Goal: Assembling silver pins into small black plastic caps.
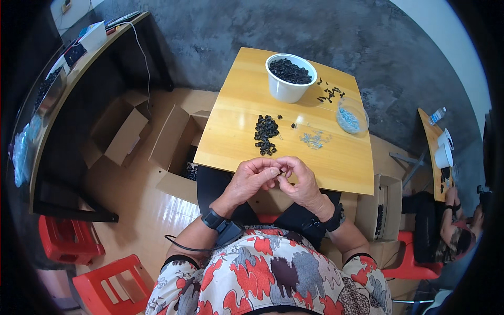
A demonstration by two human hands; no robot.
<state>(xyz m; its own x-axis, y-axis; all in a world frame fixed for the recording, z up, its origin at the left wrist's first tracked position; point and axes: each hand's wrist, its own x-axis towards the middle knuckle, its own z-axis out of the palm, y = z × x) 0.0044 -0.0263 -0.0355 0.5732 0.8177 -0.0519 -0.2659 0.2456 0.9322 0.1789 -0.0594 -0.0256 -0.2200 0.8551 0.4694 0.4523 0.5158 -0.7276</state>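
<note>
The left hand (pixel 251 179) and the right hand (pixel 303 184) met at the near edge of the worktop (pixel 226 142), both with grip pinched on one small black part (pixel 281 171) between them. The bottle (pixel 437 115) carried a label, too small for me to read.

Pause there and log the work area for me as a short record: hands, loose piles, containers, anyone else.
Left hand: fingertips pinched at a small dark piece, mostly hidden
Right hand: fingertips meeting the left's at that piece
Near pile: black pieces, left of the clear pieces
Far scatter: more black pieces, right of the bucket
Containers: white bucket of black pieces; clear tub of bluish clear pieces
Others: one person, far right
</note>
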